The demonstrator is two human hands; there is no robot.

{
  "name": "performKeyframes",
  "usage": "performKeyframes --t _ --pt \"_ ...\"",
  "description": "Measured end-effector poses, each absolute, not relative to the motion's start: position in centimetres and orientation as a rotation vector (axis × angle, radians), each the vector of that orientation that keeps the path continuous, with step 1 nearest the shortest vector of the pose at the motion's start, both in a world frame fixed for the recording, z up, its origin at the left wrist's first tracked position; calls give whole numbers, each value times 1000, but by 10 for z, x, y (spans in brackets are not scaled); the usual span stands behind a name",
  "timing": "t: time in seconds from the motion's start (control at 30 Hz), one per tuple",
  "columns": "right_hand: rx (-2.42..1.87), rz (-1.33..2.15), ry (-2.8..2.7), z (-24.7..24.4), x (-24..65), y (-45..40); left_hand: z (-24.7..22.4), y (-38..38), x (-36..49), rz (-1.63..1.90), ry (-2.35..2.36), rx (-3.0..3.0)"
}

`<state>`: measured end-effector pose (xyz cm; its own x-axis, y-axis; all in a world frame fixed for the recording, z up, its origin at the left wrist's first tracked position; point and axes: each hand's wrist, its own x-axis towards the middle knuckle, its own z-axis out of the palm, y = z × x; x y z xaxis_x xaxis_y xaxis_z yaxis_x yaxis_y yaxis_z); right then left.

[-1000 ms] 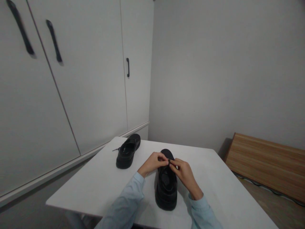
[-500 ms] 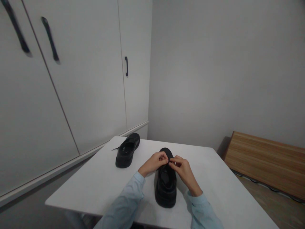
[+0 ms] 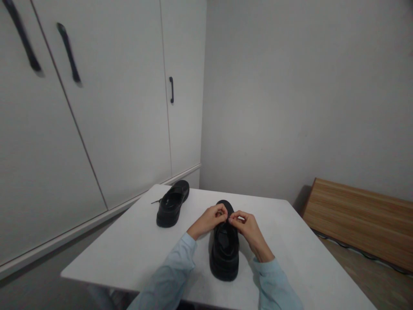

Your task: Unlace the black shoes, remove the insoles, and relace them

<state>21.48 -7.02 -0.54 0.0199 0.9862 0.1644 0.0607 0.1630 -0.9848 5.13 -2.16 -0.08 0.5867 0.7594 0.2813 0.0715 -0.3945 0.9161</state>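
Note:
A black shoe (image 3: 224,258) rests on the white table (image 3: 129,254), its toe pointing away from me. Over its front part, my left hand (image 3: 213,218) and my right hand (image 3: 245,224) nearly meet, both with fingers pinched together. What they pinch is too small and dark to make out. The shoe's upper front lies partly hidden behind the fingers. Further back on the left stands a second black shoe (image 3: 171,206), with a thin dark lace sticking out at its left side; neither hand touches it.
White cabinets (image 3: 129,107) with dark handles rise on the left behind the table. A grey wall (image 3: 290,94) stands at the back. To the right of the table is a wooden panel (image 3: 361,219), with a dark cable along its lower edge.
The fingers of my right hand have shifted slightly at the shoe's front and look more closely pinched. My left hand and both shoes have hardly moved.

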Motion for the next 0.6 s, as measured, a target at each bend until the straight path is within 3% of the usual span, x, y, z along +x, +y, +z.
performKeyframes --t 0.6 --pt "-1219 1031 -1321 -10 222 -69 -7 -12 36 721 930 1883"
